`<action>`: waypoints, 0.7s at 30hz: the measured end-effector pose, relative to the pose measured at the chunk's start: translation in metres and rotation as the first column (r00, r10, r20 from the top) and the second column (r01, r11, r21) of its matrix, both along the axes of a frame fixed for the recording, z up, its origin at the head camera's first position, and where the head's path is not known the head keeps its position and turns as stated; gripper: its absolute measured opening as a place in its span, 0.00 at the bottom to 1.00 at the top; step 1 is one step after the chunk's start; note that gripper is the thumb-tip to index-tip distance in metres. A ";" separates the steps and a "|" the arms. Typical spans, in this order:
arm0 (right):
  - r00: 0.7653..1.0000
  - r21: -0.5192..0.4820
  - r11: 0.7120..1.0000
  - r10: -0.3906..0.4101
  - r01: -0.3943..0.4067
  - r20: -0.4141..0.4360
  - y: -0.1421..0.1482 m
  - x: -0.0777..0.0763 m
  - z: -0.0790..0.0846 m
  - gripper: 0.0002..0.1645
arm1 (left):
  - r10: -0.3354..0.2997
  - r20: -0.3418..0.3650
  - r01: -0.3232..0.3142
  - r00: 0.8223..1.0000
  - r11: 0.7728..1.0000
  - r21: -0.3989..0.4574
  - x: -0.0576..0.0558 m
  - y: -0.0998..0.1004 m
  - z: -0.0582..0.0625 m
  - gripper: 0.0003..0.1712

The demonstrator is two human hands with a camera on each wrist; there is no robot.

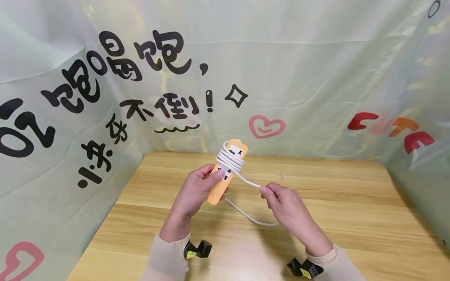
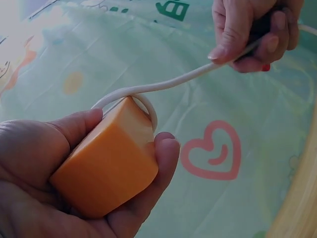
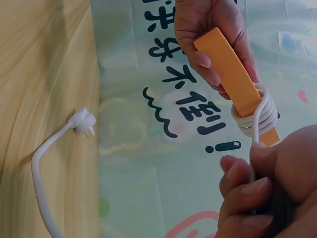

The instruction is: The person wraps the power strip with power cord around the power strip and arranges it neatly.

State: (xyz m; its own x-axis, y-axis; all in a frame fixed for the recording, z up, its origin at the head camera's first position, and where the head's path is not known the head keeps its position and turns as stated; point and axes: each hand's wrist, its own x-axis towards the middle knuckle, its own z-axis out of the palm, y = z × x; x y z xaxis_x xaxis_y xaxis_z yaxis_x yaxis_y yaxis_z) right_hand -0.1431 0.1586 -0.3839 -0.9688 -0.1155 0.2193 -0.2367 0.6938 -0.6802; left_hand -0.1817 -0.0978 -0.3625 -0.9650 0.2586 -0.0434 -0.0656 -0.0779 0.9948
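Observation:
An orange power strip (image 1: pixel 217 192) with a white socket face is tilted above the table, gripped around its lower half by my left hand (image 1: pixel 192 190). The thumb lies on the socket face. White cord (image 1: pixel 230 160) is wound in several loops around the strip's upper part. From the loops a taut length runs to my right hand (image 1: pixel 289 207), which pinches it between thumb and curled fingers. A slack part of the cord hangs below, passing behind the right hand. In the right wrist view, the cord's white plug (image 3: pixel 85 120) appears over the wooden surface, prongs showing.
The wooden table (image 1: pixel 334 195) spreads beneath both hands. A pale green cloth (image 1: pixel 309 78) with black characters and pink hearts closes in the back and both sides. Each wrist carries a small black camera (image 1: pixel 305 268).

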 end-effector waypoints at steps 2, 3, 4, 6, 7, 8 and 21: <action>1.000 0.005 1.000 0.004 -0.004 -0.028 0.000 -0.001 -0.001 0.15 | -0.032 0.002 0.032 0.999 0.999 -0.004 0.001 -0.002 0.001 0.20; 0.999 0.008 1.000 0.007 -0.007 -0.037 0.000 -0.001 -0.002 0.13 | -0.056 0.003 0.056 0.998 0.998 -0.004 0.002 -0.002 0.001 0.21; 0.999 0.009 1.000 0.009 -0.008 -0.039 0.000 -0.002 -0.003 0.12 | -0.085 0.001 0.085 0.996 0.996 -0.004 0.002 -0.003 0.002 0.22; 0.999 0.011 1.000 0.007 -0.007 -0.038 0.001 -0.003 -0.004 0.13 | -0.156 -0.007 0.156 0.988 0.988 -0.006 0.004 -0.004 0.002 0.23; 1.000 0.011 1.000 0.002 -0.001 -0.031 0.001 -0.003 -0.004 0.14 | -0.191 -0.011 0.191 0.982 0.982 -0.002 0.005 -0.004 0.002 0.24; 1.000 0.011 1.000 -0.006 0.006 -0.021 0.002 -0.003 -0.004 0.15 | -0.222 -0.017 0.222 0.975 0.975 0.002 0.006 -0.004 0.002 0.24; 0.999 0.043 0.998 0.033 -0.034 0.038 0.006 -0.008 -0.004 0.14 | -0.432 -0.016 0.430 0.902 0.901 -0.052 0.007 -0.009 0.001 0.22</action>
